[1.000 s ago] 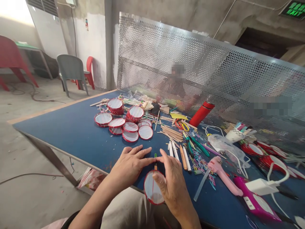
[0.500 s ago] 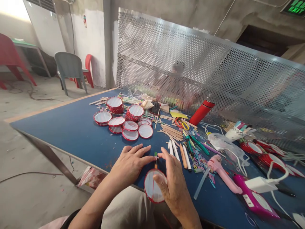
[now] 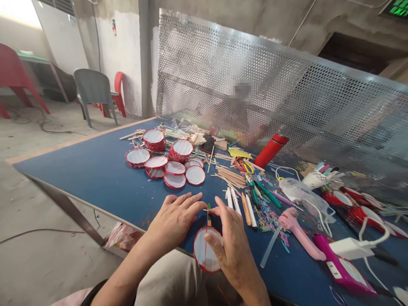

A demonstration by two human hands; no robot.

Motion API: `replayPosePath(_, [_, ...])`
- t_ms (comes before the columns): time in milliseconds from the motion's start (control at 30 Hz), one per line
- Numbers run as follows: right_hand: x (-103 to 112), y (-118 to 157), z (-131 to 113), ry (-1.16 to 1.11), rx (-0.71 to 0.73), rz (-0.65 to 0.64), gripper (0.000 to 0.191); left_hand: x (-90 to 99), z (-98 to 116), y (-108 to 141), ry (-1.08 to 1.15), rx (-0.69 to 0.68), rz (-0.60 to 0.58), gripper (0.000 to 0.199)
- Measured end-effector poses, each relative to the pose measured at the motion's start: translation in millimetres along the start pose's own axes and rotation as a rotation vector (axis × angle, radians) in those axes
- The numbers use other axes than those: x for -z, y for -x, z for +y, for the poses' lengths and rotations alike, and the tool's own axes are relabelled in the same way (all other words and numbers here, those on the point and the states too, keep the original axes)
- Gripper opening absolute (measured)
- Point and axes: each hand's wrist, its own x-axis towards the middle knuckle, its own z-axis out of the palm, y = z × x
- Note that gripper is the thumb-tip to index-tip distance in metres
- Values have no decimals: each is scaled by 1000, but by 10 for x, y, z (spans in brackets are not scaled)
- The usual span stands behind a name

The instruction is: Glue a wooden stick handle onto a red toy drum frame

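Right hand fingers [image 3: 225,216] narrow around a red-rimmed round disc [image 3: 204,250] at lower middle, thumb on its face seemingly to steady it at the blue table's edge [image 3: 127,219], spread left hand [image 3: 174,221] just beside its small stick [image 3: 208,214]

Blue-topped table [image 3: 73,170] carrying red-rimmed round frames [image 3: 137,157], wooden sticks [image 3: 231,176], pink glue gun [image 3: 296,229], red flask [image 3: 270,151].

Both bare hands reach forward side by side, palms down. The left hand [image 3: 174,222] lies nearly flat, fingers slightly spread, its forearm [image 3: 124,272] rising from the lower left of the view. The right hand [image 3: 232,242] arches higher, its thumb [image 3: 213,241] bent down and inward, fingertips angled toward the left hand.
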Motion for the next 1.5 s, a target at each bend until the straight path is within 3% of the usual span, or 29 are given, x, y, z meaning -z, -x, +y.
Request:
replayPosePath(300, [7,39,-7,-1,-17,57,70,15,-4,-8,-6,-17,-38,39])
replayPosePath(600, [4,-3,-4,-28,-27,12,71,14,10,-11,-3,-4,8,30])
replayPosePath(967, [33,18,-28,-32,-17,60,69,17,-2,-11,-7,-16,-37,39])
replayPosePath(1167, [-1,-11,8,-32,-40,8,72,-10,8,-15,-8,28,2,39])
replayPosePath(1500, [13,49,-8,-64,-37,110,73,32,3,-5,-6,-11,-33,41])
